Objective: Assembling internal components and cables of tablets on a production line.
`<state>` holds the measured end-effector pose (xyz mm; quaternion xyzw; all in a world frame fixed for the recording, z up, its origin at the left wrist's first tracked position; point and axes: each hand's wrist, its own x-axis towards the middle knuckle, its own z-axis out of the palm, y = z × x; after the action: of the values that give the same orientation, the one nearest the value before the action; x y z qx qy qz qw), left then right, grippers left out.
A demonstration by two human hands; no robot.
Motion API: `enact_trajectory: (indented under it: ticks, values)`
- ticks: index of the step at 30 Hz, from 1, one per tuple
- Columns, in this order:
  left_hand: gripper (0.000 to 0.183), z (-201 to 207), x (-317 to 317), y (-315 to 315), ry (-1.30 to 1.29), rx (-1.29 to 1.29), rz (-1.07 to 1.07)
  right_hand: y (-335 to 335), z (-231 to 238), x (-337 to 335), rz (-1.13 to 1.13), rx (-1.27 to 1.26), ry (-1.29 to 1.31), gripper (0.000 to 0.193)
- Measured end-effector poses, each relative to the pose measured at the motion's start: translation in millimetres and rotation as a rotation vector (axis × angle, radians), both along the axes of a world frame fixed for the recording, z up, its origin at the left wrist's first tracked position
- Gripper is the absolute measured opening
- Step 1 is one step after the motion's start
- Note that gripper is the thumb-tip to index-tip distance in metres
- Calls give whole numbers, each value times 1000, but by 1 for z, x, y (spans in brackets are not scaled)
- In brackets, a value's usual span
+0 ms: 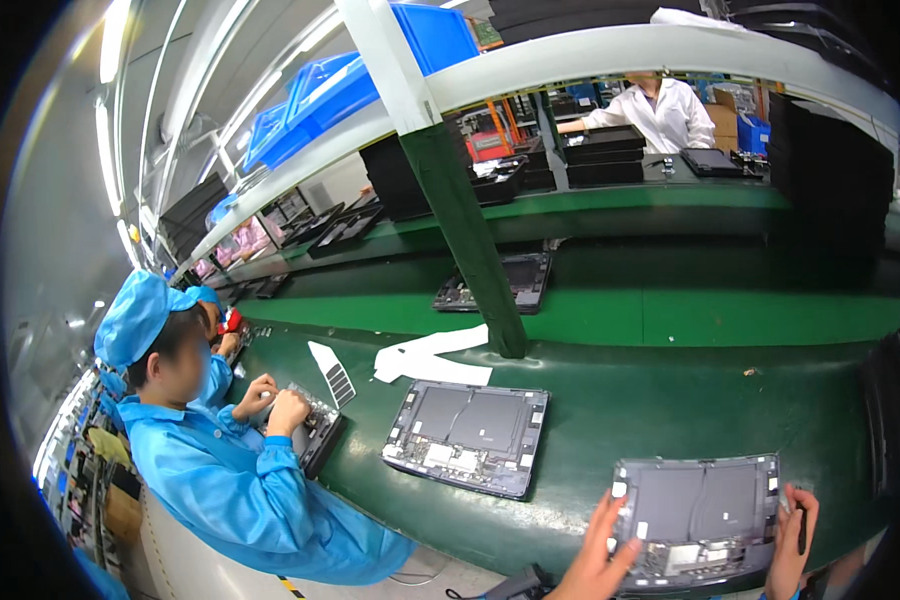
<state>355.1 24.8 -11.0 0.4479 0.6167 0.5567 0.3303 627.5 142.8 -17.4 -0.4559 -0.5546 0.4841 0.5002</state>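
Note:
An opened flat device (715,500), like a tablet or laptop base, lies on the green bench at the lower right. Its dark battery panels and the circuit board along its near edge are exposed. My left hand (600,555) grips its left edge, the thumb over the near corner. Beside the right edge is my right hand (792,545), its fingers curled round a slim black tool, whose kind I cannot make out. To the left, a second opened device (467,437) of the same sort rests on the bench, untouched by my hands.
A co-worker in blue (240,480) works on another open device (315,430) at the left. White sheets (435,358) lie by a green-wrapped post (465,230). Beyond runs a green conveyor belt (610,310) carrying another device (500,282). Black trays (830,170) are stacked at far right.

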Motion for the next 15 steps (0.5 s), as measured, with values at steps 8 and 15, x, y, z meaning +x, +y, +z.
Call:
enact_trajectory:
  ticks: [8,15]
  values:
    - [57,76,-178,-9,-35,144,294,-3,47,-151,461,207,103,38]
    - [47,26,-342,-22,188,69,506,13,10,-305,637,134,118,34]
